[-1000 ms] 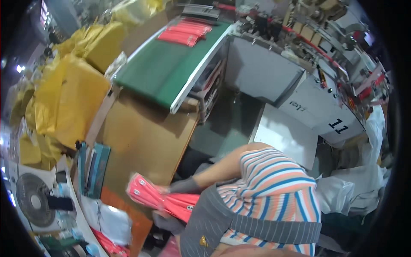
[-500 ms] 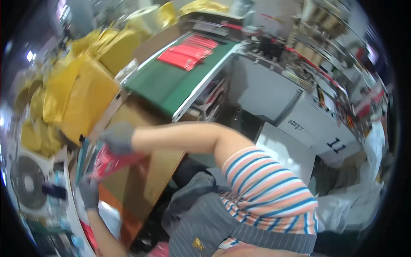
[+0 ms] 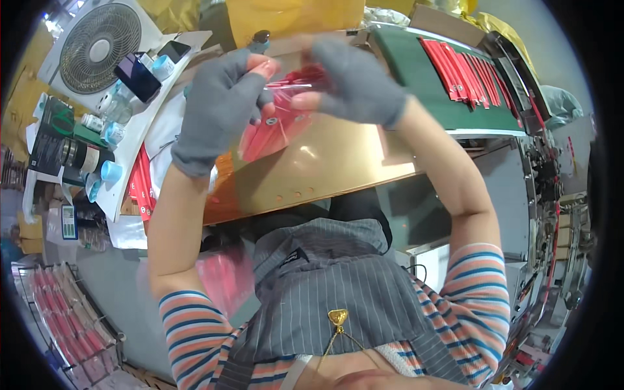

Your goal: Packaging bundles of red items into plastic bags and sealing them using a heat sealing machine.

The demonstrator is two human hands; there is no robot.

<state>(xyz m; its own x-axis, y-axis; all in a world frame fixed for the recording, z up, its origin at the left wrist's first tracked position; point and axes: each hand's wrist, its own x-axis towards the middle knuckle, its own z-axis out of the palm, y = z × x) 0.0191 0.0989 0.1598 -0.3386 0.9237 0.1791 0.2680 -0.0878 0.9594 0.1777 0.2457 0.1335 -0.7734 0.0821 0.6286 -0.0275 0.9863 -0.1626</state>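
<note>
1. Now, head view: the bundle is showing between left hand and right hand, over the table.
2. It is looking light, floppy, slippery; its sides are probably offering the surest hold.
3. Its long axis is slanting up rightward.
4. Left fingers are curling, right ones standing off the thumb; whether they are gripping, I cannot tell.

There are two gloved hands, one fan, two dark phones, one apron and one gold pendant.

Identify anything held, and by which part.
A red bundle in clear plastic, apparently near its top by the right hand; whether the left hand grips cannot be told.
</note>
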